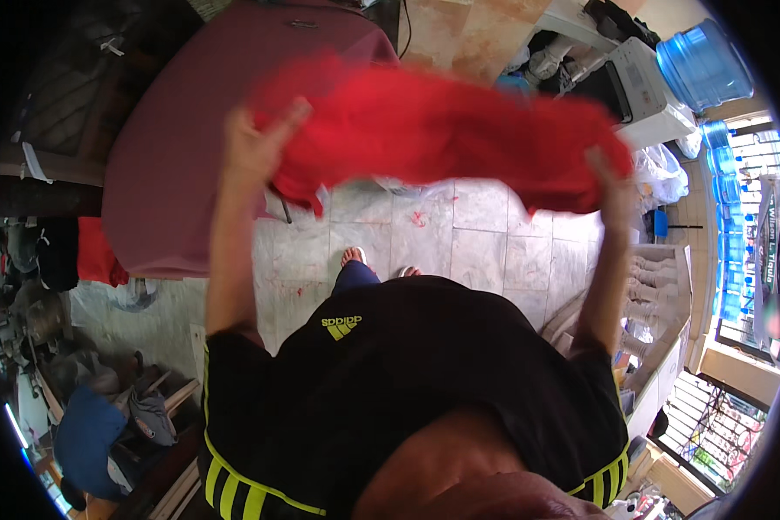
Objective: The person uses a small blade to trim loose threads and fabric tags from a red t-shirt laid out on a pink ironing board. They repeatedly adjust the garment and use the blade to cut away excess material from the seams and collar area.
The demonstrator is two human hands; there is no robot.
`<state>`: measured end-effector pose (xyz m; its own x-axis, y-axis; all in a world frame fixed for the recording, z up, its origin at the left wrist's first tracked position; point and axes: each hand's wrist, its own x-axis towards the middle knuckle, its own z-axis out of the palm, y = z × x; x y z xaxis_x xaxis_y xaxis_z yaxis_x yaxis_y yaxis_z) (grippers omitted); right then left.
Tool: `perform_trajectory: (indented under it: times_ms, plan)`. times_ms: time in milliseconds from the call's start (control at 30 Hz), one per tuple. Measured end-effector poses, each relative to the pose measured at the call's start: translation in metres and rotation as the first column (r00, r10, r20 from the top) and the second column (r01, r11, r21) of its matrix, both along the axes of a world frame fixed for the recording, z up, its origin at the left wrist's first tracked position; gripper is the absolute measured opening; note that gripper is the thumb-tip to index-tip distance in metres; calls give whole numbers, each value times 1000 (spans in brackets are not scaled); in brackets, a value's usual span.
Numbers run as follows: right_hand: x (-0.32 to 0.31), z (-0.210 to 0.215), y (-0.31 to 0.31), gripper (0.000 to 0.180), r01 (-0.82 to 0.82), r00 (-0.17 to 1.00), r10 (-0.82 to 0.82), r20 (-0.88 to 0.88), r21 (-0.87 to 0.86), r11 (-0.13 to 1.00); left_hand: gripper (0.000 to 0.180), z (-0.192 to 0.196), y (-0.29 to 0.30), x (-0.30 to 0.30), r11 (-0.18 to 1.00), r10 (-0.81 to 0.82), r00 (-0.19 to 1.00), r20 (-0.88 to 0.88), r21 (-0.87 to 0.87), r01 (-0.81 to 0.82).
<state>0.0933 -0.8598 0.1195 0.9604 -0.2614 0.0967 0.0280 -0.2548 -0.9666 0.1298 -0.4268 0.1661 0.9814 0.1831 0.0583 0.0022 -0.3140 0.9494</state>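
Note:
A piece of red cloth (442,126) is stretched out in the air in front of me, held at both ends and smeared by motion. My left hand (264,143) grips its left end, with the thumb pointing up along the fabric. At the other end, my right hand (611,173) is closed on the cloth, its fingers blurred. Both arms reach forward and apart. The cloth's lower edge hangs unevenly, and whether it is a garment I cannot tell.
A table under a maroon cover (169,182) stands at the left. Blue water jugs (702,65) and a white appliance (650,91) are at the far right, above a baluster railing (654,286). Red scraps lie on the tiled floor (477,247). Dark and red clothes (100,251) hang at left.

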Motion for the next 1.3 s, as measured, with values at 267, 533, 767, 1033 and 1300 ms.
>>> perform_trajectory:
  times_ms: [267,533,767,1033,1300]
  plan:
    - [-1,-116,-43,38,108,994,-96,52,-356,928,31,-101,5,37,952,-6,859,512,266,-151]
    - [-237,-338,-1,54,-135,562,266,-783,230,964,59,-410,79,-225,971,-220,664,-715,-95,219]
    - [-94,-193,27,47,-71,828,441,-345,717,694,42,-200,36,-124,767,-252,819,-515,-623,-156]
    - [-65,-79,-43,55,-492,864,302,403,802,338,57,-14,84,-165,396,-159,767,622,-672,626]
    - [-82,-200,-28,56,158,924,77,-373,561,813,59,-207,145,-231,760,259,847,-465,-443,-476]
